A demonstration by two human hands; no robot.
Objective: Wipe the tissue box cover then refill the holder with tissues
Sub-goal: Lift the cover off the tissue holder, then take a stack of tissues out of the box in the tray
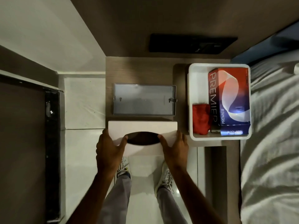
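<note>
I hold a white tissue box cover point(142, 126) with a dark oval slot at the near edge of the wooden bedside table point(110, 68). My left hand point(110, 147) grips its left end and my right hand point(175, 147) grips its right end, thumbs at the slot's corners. Just behind it lies the grey, shallow holder base point(144, 99), with nothing inside. To the right, a white tray point(191, 88) contains a red-and-blue Premier tissue box point(229, 94), a second Premier pack point(233, 132) and a crumpled red cloth point(201, 120).
A bed with white sheets point(271, 143) runs along the right side. A dark panel point(191, 43) is set in the wall behind the table. White floor tiles point(84, 102) lie on the left, and my shoes point(165, 178) stand below the table edge.
</note>
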